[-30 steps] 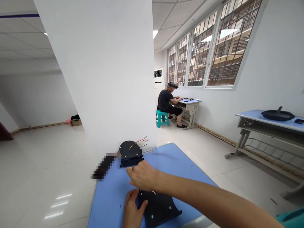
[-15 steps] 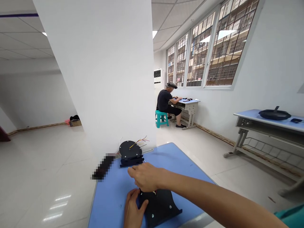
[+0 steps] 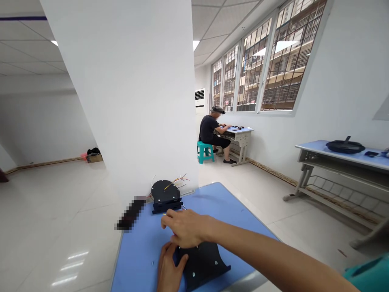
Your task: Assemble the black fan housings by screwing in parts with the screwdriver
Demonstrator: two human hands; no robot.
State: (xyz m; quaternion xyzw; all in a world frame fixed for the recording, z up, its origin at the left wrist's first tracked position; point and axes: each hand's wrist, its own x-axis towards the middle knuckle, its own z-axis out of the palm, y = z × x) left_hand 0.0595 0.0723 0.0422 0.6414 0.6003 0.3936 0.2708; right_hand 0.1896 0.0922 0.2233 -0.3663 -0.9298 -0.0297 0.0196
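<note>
A black curved plate (image 3: 204,263) with several silver screws lies on the blue desk, close to me. My left hand (image 3: 170,267) grips its left edge, thumb resting on top and fingers along the side. Above the plate's far left corner, my right hand (image 3: 185,228) is closed in a pinch. A small yellow end of a slim tool (image 3: 164,214) pokes out at its fingers; the rest of the tool is hidden, so its kind is unclear. Beyond the hands, a round black assembly (image 3: 165,191) with loose coloured wires stands at the desk's far edge.
The blue desk (image 3: 136,251) meets a white pillar (image 3: 146,101) at its far side. A blurred-out dark object (image 3: 131,215) lies at the desk's left edge. A person (image 3: 209,127) sits at another desk by the windows. A black pan-like tray (image 3: 345,147) rests on a right-hand desk.
The whole view has shifted slightly. My right hand stays over the plate's far left corner, its fingers a little differently bent. My left hand keeps its grip on the plate.
</note>
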